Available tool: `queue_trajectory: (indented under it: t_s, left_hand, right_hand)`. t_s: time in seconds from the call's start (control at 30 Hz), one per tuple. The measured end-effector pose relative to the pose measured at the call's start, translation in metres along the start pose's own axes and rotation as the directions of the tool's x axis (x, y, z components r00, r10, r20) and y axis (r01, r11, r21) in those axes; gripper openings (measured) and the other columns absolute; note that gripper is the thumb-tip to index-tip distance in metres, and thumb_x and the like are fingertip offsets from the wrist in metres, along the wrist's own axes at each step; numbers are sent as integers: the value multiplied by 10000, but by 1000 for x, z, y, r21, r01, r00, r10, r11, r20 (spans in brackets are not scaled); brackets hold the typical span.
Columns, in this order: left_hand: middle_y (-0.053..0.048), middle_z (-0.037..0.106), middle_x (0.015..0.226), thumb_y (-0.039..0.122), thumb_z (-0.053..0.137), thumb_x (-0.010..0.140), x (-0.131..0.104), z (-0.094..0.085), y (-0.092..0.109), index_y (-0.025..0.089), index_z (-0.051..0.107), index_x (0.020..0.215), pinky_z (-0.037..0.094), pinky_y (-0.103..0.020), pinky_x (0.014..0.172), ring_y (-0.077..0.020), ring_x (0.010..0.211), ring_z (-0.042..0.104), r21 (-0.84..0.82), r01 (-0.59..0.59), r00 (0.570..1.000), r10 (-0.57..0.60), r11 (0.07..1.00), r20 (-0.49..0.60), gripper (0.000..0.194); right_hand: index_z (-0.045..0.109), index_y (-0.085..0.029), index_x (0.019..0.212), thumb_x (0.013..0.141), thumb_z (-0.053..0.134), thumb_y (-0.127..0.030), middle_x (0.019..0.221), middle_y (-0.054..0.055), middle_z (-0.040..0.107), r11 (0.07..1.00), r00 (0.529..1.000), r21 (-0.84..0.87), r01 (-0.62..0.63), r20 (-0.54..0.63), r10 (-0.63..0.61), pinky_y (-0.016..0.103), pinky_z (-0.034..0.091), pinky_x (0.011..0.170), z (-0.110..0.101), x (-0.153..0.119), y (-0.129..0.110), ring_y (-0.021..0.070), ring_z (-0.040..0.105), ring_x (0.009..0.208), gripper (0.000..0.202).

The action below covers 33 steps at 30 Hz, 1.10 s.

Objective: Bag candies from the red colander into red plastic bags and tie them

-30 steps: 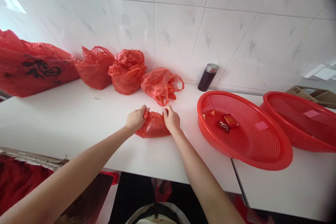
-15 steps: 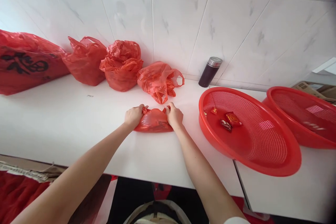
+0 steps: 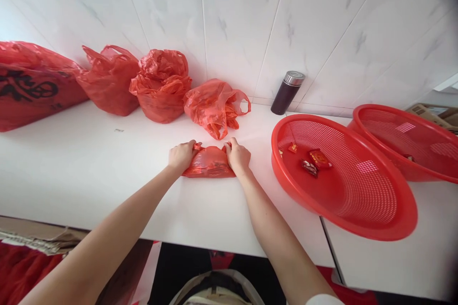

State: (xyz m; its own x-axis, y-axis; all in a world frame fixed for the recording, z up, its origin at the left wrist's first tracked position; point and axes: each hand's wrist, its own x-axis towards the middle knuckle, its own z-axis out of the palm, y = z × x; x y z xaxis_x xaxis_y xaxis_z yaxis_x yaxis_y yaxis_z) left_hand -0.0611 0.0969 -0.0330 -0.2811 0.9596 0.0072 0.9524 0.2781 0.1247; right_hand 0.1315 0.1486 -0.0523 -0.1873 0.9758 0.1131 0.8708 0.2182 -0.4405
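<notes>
A small filled red plastic bag (image 3: 209,163) lies on the white table (image 3: 143,162) in front of me. My left hand (image 3: 182,155) is closed on its left top corner, and my right hand (image 3: 238,156) grips the right top corner. The bag's top is pulled wide between both fists, and its bottom rests on the table. Just behind it lies another red bag (image 3: 213,105) on its side, its handles loose. What is inside the held bag is hidden.
Along the tiled wall stand more red bags (image 3: 161,93) (image 3: 112,86) and a large red bag with black writing (image 3: 32,90). A dark flask (image 3: 286,95) is behind a red basket (image 3: 343,205) holding several small packets (image 3: 319,158). A second basket (image 3: 422,162) sits at the right.
The view has shifted slightly. Both hands keep the same hold on the bag, which has hardly changed.
</notes>
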Motion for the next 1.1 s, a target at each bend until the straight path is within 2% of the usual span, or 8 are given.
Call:
queue_trajectory:
  t_s: [0.27, 0.47, 0.67, 0.8, 0.87, 0.93, 1.03, 1.1]
  left_hand:
    - [-110, 743, 1006, 499, 251, 979, -14, 2, 7, 252, 638, 1038, 398, -309, 668, -279, 891, 682, -77, 98, 991, -104, 992, -82, 463]
    - [-100, 721, 1020, 466, 213, 985, -37, 7, 13, 260, 604, 992, 364, -309, 647, -272, 957, 646, -238, 190, 953, -237, 952, -188, 443]
    - [-67, 694, 833, 493, 179, 977, -63, 8, 8, 252, 554, 830, 375, -298, 617, -231, 784, 627, -431, 256, 909, -367, 865, -198, 469]
    - [-46, 692, 836, 516, 141, 975, -72, 9, 10, 234, 510, 773, 449, -276, 630, -179, 723, 625, -570, 210, 907, -376, 794, -189, 507]
    - [-59, 691, 833, 486, 185, 972, -69, 3, 9, 219, 524, 784, 485, -283, 641, -182, 727, 642, -614, 180, 912, -364, 769, -189, 471]
    - [-94, 689, 907, 440, 271, 955, -65, -10, 7, 195, 555, 908, 513, -316, 661, -209, 783, 659, -628, 155, 905, -365, 763, -220, 379]
    - [-155, 564, 1290, 400, 388, 924, -62, -37, 16, 193, 451, 1253, 513, -377, 840, -243, 1099, 599, -607, 69, 864, -352, 792, -361, 394]
    - [-104, 452, 1441, 392, 468, 898, -62, -49, 32, 257, 412, 1326, 422, -384, 1014, -232, 1285, 471, -509, -26, 890, -212, 860, -404, 452]
  right_hand:
    - [520, -224, 1115, 1008, 329, -325, 712, 36, 639, 995, 996, 75, -70, -54, 74, 276, 310, 602, -2, -1, -3, 193, 576, 635, 241]
    - [524, -248, 1054, 1001, 303, -307, 756, 25, 641, 966, 976, 226, -128, -143, 163, 263, 306, 599, -1, 1, 2, 194, 574, 666, 235]
    - [496, -248, 993, 992, 252, -295, 876, 39, 666, 887, 941, 438, -147, -214, 262, 250, 345, 638, -4, 1, 9, 191, 595, 762, 248]
    - [476, -247, 980, 988, 238, -335, 853, 43, 667, 823, 928, 554, -125, -227, 294, 248, 381, 667, -6, 0, 12, 183, 595, 735, 253]
    - [461, -244, 979, 990, 230, -372, 779, 27, 657, 791, 929, 604, -100, -228, 292, 243, 394, 671, -7, -2, 14, 175, 594, 697, 265]
    - [445, -243, 971, 992, 230, -411, 730, 7, 648, 758, 934, 649, -63, -230, 274, 234, 402, 677, -8, -3, 14, 164, 601, 689, 274]
    - [437, -243, 953, 987, 252, -451, 737, -6, 662, 714, 943, 700, -3, -235, 234, 226, 406, 690, -10, -5, 13, 150, 608, 704, 280]
    - [445, -242, 944, 982, 261, -473, 747, -6, 667, 689, 948, 724, 29, -238, 210, 226, 410, 690, -11, -7, 12, 147, 604, 704, 298]
